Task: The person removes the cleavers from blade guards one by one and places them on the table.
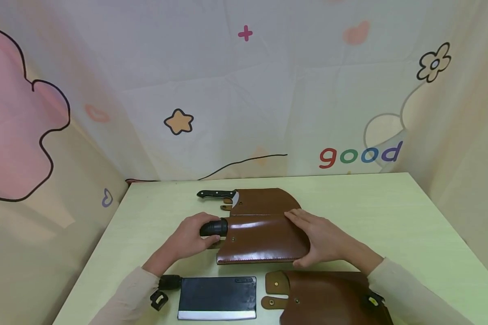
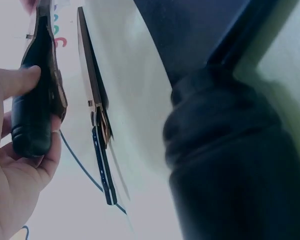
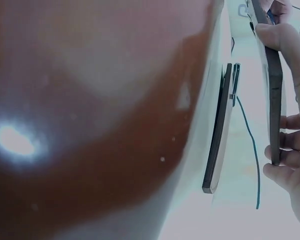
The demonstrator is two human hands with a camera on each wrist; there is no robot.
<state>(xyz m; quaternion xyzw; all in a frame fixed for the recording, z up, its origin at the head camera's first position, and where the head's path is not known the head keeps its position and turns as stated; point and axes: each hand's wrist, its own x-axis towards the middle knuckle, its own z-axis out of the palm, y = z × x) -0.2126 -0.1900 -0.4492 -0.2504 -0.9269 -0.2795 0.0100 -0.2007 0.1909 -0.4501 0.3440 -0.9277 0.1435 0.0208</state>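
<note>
Brown sheath: we see the glossy brown sheath near the middle of the table, raised off it in the wrist views, its lower part toward the near side.
Long axis: it runs side to side, roughly parallel with the table's far edge, black handle toward the left edge, rounded end toward the right.
Left hand: our left hand pinches the black handle between thumb and bent fingers, just beside the sheath's mouth.
Right hand: our right hand grips the rounded end, thumb and fingers parted across its width.
Strap: a tan strap sticks out by the left thumb; of our two hands, the left is nearer.
Key relation: we judge it to be the handle lying in line with the sheath, the mouth just right of our left fingers.
Far edge: a second sheath with a riveted handle lies behind.
Near side: a bare cleaver lies left of a strapped sheath.
</note>
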